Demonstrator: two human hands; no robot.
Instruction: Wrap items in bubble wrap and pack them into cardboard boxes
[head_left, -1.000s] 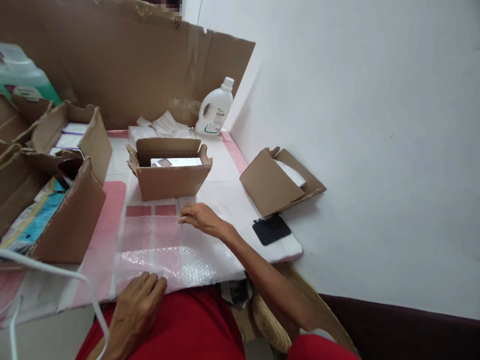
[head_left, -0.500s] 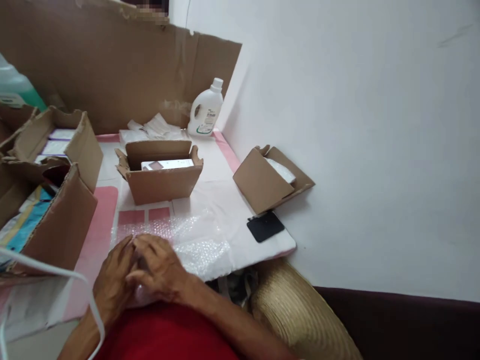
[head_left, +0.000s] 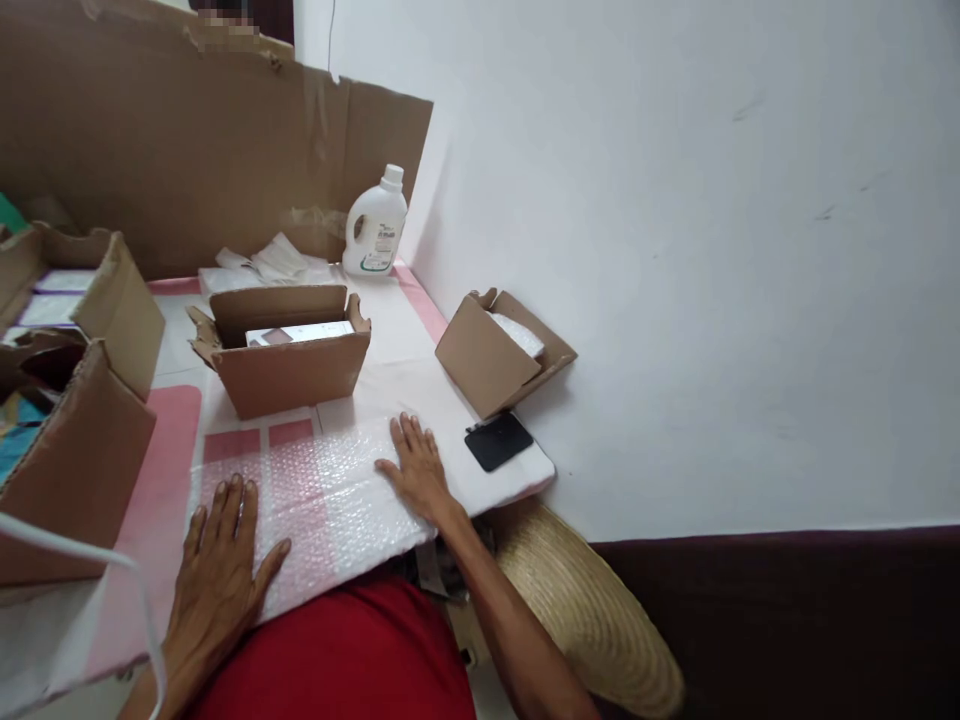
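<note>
A sheet of clear bubble wrap (head_left: 322, 505) lies spread flat along the near edge of the table. My left hand (head_left: 225, 550) rests palm down on its left end, fingers stretched out and thumb apart. On the right end lies my right hand (head_left: 415, 462), also flat with its fingers extended. Neither hand grips anything. Just beyond the wrap stands an open cardboard box (head_left: 289, 375) with a white printed box (head_left: 300, 333) inside. A black flat object like a phone (head_left: 499, 442) lies to the right of my right hand.
At the right edge a tilted cardboard box (head_left: 491, 355) holds bubble-wrapped contents. A white jug (head_left: 376, 225) stands at the back before a cardboard panel (head_left: 187, 150). Filled cardboard boxes (head_left: 97, 460) line the left. A white cable (head_left: 90, 552) crosses the lower left; a woven straw item (head_left: 585, 610) sits below.
My hands were close together at the near edge, over bunched wrap. They have moved apart, the right one outward to the right, and the bubble wrap now lies flat. The view has shifted right.
</note>
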